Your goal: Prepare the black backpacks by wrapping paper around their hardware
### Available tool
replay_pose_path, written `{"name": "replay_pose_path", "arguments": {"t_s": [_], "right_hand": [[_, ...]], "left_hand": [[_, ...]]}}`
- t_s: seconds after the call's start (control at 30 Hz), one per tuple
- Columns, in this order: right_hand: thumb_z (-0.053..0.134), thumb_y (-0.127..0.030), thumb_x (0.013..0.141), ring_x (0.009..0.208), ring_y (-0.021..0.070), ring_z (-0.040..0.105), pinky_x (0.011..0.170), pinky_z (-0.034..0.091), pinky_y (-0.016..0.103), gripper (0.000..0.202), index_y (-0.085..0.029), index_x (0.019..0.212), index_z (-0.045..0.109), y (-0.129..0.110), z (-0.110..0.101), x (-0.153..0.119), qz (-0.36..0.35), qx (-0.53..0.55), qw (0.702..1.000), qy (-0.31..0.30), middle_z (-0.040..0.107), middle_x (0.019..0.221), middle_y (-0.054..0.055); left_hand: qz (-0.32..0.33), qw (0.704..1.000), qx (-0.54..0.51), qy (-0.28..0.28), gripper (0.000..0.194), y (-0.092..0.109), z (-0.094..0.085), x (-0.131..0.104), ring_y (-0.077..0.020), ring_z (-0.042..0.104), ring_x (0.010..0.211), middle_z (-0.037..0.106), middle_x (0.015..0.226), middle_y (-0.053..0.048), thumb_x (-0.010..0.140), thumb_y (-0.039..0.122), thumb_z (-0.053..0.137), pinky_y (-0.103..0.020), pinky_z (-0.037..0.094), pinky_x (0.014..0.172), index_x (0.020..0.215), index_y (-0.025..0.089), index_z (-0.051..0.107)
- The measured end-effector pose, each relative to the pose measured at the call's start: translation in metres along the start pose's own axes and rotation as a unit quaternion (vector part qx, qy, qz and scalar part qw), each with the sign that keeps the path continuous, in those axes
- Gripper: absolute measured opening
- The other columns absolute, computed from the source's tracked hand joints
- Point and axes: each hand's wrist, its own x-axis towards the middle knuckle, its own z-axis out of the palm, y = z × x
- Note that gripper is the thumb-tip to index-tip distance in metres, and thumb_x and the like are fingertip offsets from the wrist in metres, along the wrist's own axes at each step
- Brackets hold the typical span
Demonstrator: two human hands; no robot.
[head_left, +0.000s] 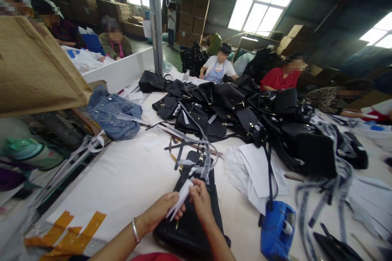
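Tan panel [36, 65] cut off at left edge. Denim garment [118, 116] crumpled on table [122, 171]. Left hand [167, 209]: narrow grip holding folded white paper [182, 199], fingers partly behind it. Paper is above black bag [194, 224], itself partly hidden by hands and forearms. Right hand [200, 197]: grip pinching paper's upper end, exact contact unclear. Blue dispenser [272, 228] farther right; black piece [335, 248] cut off at bottom.

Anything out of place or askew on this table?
Yes: the crumpled denim garment at the left of the table looks out of place near black bags, and the orange tape at near left runs in ragged, uneven strips. Nothing odd stands out on the bag under the hands.
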Motion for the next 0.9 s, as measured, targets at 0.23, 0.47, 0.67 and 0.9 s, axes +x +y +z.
{"name": "replay_pose_path", "arguments": {"t_s": [0.23,0.47,0.67,0.9], "right_hand": [[0.051,-0.045,0.087,0.081,0.0207,0.064,0.071,0.054,0.032,0.044,-0.018,0.121,0.048,0.019,0.043,-0.042,0.026,0.032,0.999,0.029,0.065,0.092,0.006],[0.044,-0.034,0.088,0.094,0.0213,0.062,0.082,0.052,0.035,0.026,-0.021,0.108,0.052,0.007,0.064,-0.043,-0.030,-0.084,0.991,0.103,0.061,0.107,0.008],[0.037,-0.020,0.090,0.098,0.0239,0.064,0.082,0.054,0.040,0.032,-0.020,0.120,0.045,0.017,0.079,-0.051,-0.144,-0.247,0.942,0.178,0.058,0.114,0.013],[0.060,-0.026,0.078,0.121,0.0347,0.052,0.090,0.053,0.046,0.082,-0.008,0.146,0.018,0.036,0.053,-0.072,-0.242,-0.477,0.841,0.085,0.049,0.135,0.022]], "left_hand": [[0.013,0.996,-0.061,0.066,0.046,-0.004,0.004,-0.006,-0.0145,0.059,0.073,0.066,0.085,-0.007,0.085,0.052,0.056,-0.026,0.047,0.068,0.107,0.013,0.063],[0.040,0.993,-0.074,0.083,0.045,0.004,0.008,-0.011,-0.0205,0.064,0.080,0.071,0.091,-0.011,0.081,0.049,0.062,-0.029,0.048,0.073,0.104,0.011,0.068],[0.040,0.990,-0.055,0.121,0.042,0.002,0.015,-0.008,-0.0234,0.066,0.081,0.073,0.082,-0.008,0.074,0.047,0.070,-0.032,0.050,0.077,0.096,0.010,0.070],[-0.040,0.984,-0.019,0.171,0.040,-0.018,-0.001,0.016,-0.0225,0.066,0.075,0.072,0.074,0.000,0.053,0.036,0.084,-0.030,0.054,0.070,0.084,0.015,0.070]]}}
